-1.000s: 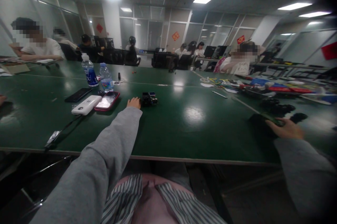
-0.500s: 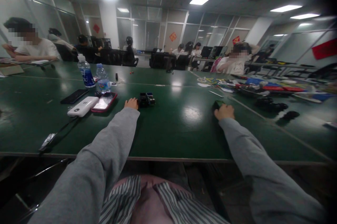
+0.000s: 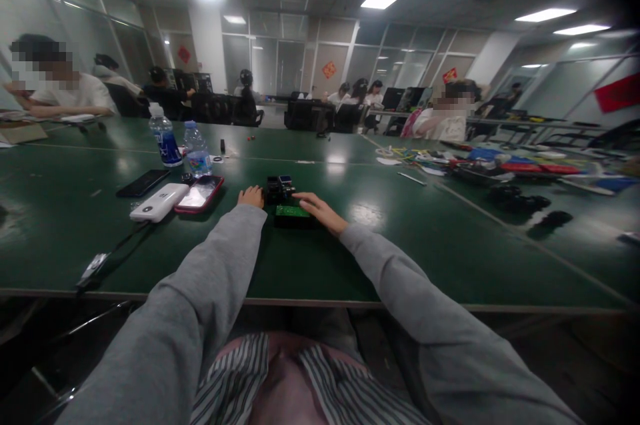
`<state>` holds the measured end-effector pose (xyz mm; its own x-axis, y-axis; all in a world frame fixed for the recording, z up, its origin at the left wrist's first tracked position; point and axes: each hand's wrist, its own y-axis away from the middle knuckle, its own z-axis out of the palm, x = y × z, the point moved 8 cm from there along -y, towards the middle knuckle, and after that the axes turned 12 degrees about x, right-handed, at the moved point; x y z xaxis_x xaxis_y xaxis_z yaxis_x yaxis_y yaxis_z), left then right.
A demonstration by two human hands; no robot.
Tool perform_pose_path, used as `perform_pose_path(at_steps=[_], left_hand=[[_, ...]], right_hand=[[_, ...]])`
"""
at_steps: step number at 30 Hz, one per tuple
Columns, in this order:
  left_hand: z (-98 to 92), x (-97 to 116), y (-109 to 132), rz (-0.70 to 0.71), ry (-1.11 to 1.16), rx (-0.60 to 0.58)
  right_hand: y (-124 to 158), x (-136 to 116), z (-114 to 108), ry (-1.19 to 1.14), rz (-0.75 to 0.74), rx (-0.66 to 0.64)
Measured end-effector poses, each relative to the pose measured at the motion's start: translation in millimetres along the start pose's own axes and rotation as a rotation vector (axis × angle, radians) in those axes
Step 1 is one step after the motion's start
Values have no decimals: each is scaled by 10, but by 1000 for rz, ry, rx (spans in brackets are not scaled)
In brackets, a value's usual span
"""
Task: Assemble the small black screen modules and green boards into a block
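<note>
My left hand rests on the green table with fingers curled, touching the left side of a small black device. My right hand lies just right of a small green circuit board, fingers stretched toward the black device, touching the board's edge. The board sits on the table directly in front of the black device. Both arms wear grey sleeves.
Left of my hands lie a pink-cased phone, a white power bank, a black phone and two water bottles. Colourful parts clutter the table's right. Other people sit around the far tables.
My right hand swept from the far right across the table to the centre, bringing the green board beside the black device. My left hand stayed put.
</note>
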<state>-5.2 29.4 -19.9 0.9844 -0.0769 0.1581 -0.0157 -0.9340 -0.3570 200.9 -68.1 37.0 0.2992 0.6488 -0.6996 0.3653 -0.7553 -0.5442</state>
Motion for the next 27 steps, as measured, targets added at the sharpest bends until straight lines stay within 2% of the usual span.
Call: perform_pose_path(at_steps=[3,5,11,14,18,27], left_hand=[[10,-2,-5,1,-2,-8],[19,-6,-7,2,-6,-11],[36,-13,-18,1,-15,-17],[38,-12,-27,-3,-18,-17],[22,-1,-20,-3,-14,-9],[-46,72,11,32,9,7]], right_hand=[[-191,283,-166,-90,117,255],[-303,435,-147,-116,146,299],[-491,748,116,-241,311,144],[-511,843,144,-259,360,99],[-499,868,115,-235,339,106],[-446,749,-10,-41,242,177]])
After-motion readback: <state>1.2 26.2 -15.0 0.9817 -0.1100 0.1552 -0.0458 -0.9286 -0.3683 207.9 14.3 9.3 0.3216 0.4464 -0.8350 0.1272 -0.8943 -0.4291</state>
